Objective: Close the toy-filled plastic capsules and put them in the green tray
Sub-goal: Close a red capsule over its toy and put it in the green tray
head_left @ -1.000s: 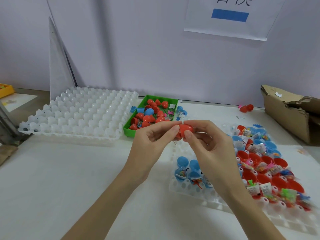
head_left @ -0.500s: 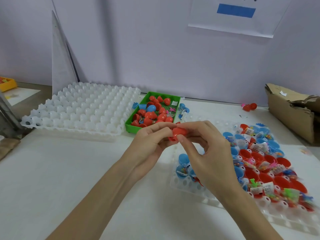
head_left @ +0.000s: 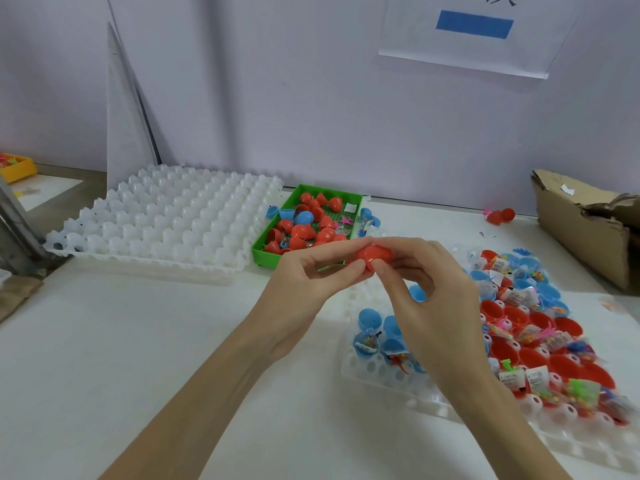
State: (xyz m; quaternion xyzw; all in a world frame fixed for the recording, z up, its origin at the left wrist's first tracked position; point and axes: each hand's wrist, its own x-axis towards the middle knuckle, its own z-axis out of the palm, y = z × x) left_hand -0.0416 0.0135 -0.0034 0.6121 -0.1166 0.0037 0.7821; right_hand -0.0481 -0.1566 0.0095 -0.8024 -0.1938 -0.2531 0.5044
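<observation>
A red capsule (head_left: 374, 257) is held in mid-air between both hands, just in front of the green tray (head_left: 268, 253). My left hand (head_left: 304, 289) pinches its left side with thumb and fingers. My right hand (head_left: 433, 299) pinches its right side. The green tray holds several red capsules and a blue one (head_left: 304, 218). To the right, a white holder tray (head_left: 377, 374) carries several open red halves (head_left: 526, 355) and blue halves (head_left: 370, 320) filled with small packaged toys.
An empty white cell tray (head_left: 166, 220) lies left of the green tray. A torn cardboard box (head_left: 588, 230) sits at the far right. Two loose red pieces (head_left: 501, 215) lie near the back wall. Loose blue halves (head_left: 282, 213) flank the green tray. A yellow bin (head_left: 15, 168) is at far left.
Both hands have kept hold of the red capsule and shifted their fingers round it; they sit slightly lower in front of the green tray than a second ago.
</observation>
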